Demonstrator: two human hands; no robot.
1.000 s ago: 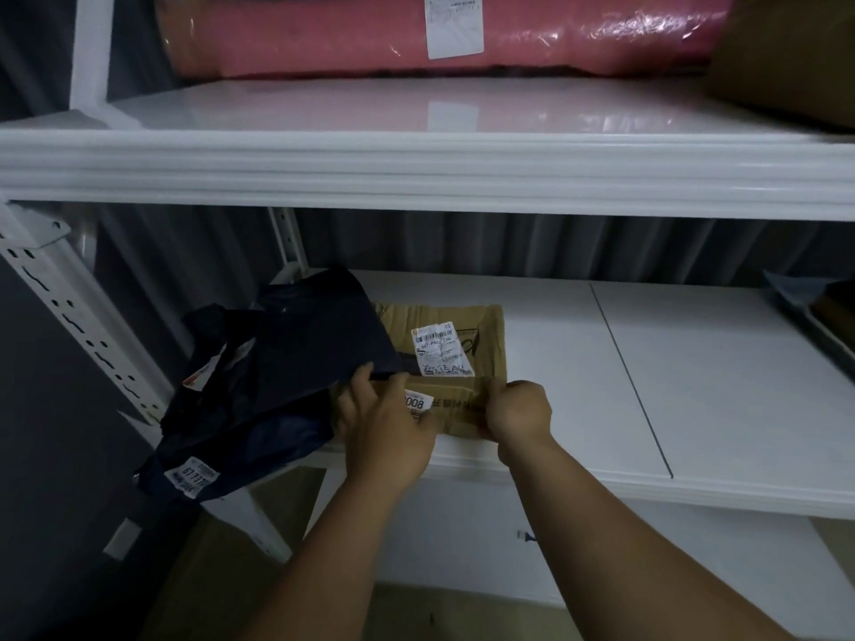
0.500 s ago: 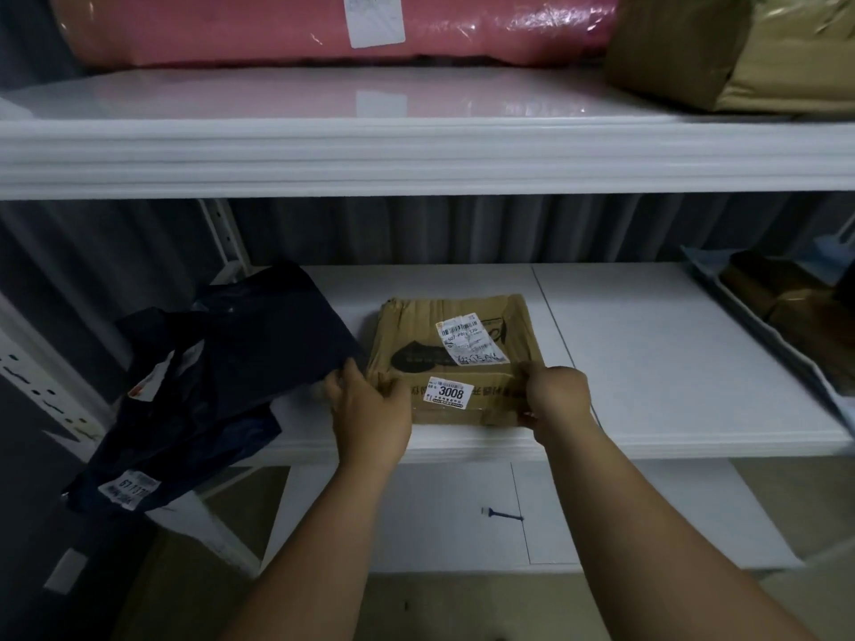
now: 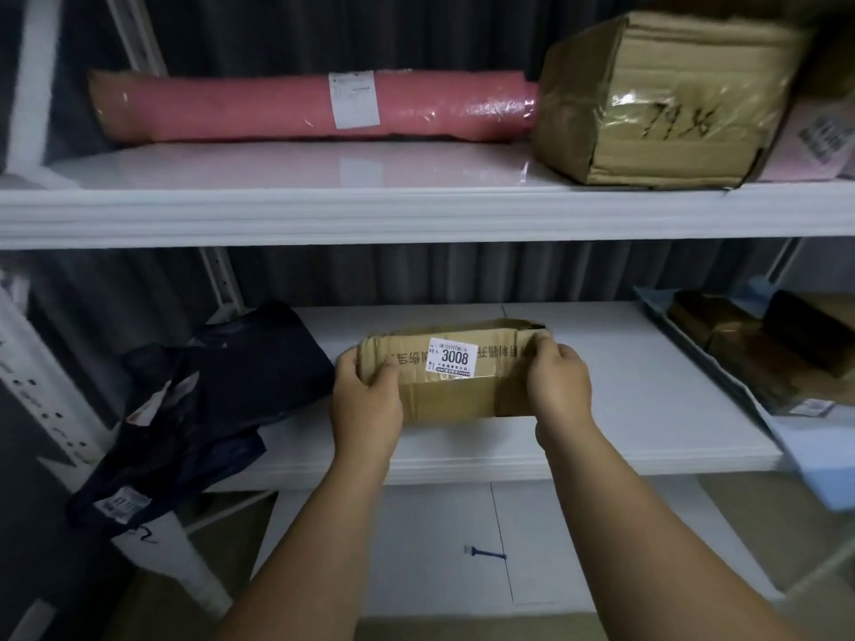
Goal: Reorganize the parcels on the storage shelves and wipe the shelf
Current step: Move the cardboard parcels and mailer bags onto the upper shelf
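A small brown cardboard parcel (image 3: 455,386) with a white "3008" label stands on its edge near the front of the white middle shelf (image 3: 647,409). My left hand (image 3: 365,407) grips its left end and my right hand (image 3: 557,386) grips its right end. A dark blue plastic mailer bag (image 3: 208,409) lies to the left, hanging over the shelf's left front corner. On the upper shelf (image 3: 416,210) lie a long pink wrapped roll (image 3: 305,106) and a taped brown carton (image 3: 661,101).
A blue tray (image 3: 786,437) with brown packages sits at the right end of the middle shelf. A pink parcel (image 3: 823,141) shows at the upper right. A lower white shelf board (image 3: 439,548) lies below. White perforated uprights stand at the left.
The brown parcel lay flat on the shelf; both hands have tipped it up onto its edge, label facing me, and shifted it right. The view has risen, showing the upper shelf's parcels.
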